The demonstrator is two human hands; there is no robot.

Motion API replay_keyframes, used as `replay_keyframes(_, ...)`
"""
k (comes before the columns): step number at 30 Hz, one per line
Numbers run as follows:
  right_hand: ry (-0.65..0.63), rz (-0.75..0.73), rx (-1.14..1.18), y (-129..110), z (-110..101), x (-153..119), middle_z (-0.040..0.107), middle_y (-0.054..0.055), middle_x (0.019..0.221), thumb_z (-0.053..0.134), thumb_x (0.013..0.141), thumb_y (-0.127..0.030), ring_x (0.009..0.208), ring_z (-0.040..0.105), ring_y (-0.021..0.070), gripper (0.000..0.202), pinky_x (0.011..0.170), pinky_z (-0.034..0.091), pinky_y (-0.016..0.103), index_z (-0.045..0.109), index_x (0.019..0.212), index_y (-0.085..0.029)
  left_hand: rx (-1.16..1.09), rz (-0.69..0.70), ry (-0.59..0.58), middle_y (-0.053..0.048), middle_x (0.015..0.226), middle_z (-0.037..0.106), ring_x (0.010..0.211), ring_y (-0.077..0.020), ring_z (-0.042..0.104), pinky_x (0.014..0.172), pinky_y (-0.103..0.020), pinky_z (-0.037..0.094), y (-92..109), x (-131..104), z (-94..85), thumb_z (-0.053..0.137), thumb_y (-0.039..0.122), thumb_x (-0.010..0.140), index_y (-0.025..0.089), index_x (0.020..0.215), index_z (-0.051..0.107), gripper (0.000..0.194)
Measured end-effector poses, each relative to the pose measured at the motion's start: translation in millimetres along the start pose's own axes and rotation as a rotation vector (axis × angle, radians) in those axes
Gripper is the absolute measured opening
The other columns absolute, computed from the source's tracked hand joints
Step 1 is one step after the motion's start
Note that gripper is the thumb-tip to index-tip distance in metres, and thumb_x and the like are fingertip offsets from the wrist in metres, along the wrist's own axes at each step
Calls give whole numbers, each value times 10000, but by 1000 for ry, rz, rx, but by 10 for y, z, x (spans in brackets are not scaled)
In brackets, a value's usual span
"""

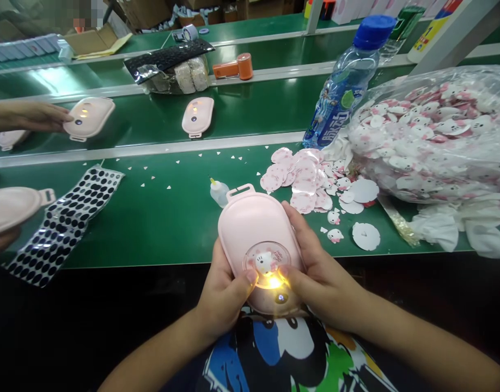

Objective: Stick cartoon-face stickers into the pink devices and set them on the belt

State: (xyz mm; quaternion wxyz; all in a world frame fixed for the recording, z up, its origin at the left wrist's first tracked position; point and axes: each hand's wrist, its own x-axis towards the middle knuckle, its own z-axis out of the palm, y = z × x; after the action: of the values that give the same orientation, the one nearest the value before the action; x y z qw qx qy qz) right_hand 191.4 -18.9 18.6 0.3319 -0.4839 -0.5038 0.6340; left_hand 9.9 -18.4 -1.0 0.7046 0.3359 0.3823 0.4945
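Both my hands hold a pink oval device (pixel 254 228) with a loop handle at its far end, close to my body at the table's front edge. My left hand (pixel 223 294) grips its left side, thumb pressing a round cat-face sticker (pixel 265 262) on its front. My right hand (pixel 315 267) grips the right side, thumb beside the sticker. A yellow light glows just under the sticker. A small glue bottle (pixel 218 190) lies just beyond the device.
Loose round stickers (pixel 303 179) and a big clear bag of cat pieces (pixel 433 130) lie at right, with a water bottle (pixel 348 81). A black-dotted sheet (pixel 66 223) lies at left. Another person's hand (pixel 29 115) holds a pink device (pixel 89 117) on the conveyor; another device (pixel 197 115) rides mid-belt.
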Motion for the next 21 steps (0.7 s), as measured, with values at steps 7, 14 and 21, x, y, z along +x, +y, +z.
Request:
replay_keyframes(7, -11, -110, -46, 88, 24, 10, 204, 27, 1620, 540, 923, -259, 1360, 428, 329, 840, 1046, 466, 559, 1, 1548, -415, 94, 57, 93, -60, 1068, 680, 920, -236, 696, 743, -326, 618, 8, 28, 38, 826, 241, 703, 240, 1187, 457, 609)
replay_keyframes(14, -64, -215, -58, 124, 46, -10, 229, 66, 1603, 535, 936, -266, 1349, 452, 320, 841, 1040, 465, 573, -28, 1538, -439, 78, 123, 124, -38, 1000, 715, 820, -193, 709, 692, -289, 614, 45, 0, 87, 836, 187, 681, 237, 1140, 531, 554)
replay_keyframes(21, -162, -362, 100, 194, -20, 22, 398, 108, 1491, 596, 918, -361, 1273, 539, 277, 752, 1029, 472, 524, 135, 1505, -454, 80, 364, 484, 34, 728, 703, 582, -122, 664, 564, -206, 581, 482, 60, -177, 901, 249, 561, 216, 927, 605, 473)
